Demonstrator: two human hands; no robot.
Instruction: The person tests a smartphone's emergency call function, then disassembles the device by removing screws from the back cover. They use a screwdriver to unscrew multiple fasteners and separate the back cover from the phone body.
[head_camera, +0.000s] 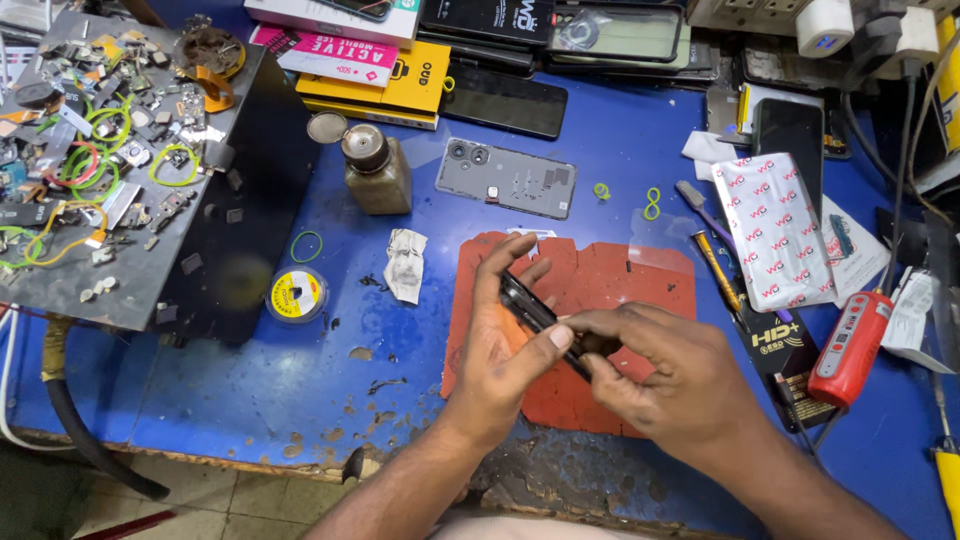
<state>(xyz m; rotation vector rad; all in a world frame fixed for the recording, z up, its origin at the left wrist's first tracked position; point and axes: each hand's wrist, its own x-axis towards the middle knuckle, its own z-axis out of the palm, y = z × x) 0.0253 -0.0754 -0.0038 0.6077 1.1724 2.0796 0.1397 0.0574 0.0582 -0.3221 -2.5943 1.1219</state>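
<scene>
Fingers (520, 262) of both hands pinch a slim black phone (530, 315) edge-on above a flat red mat (620, 285); beyond them lies a grey back cover (505, 178), leftward a squat glass bottle (375, 170) on the scuffed blue worktop (300, 380).

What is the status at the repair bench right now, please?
Left hand and right hand both gripping the dark phone edge-up. Over the red mat. Nothing in the way.

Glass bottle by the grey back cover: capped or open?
Open. The bottle stands upright with its mouth bare, and a round metal cap lies beside it.
</scene>
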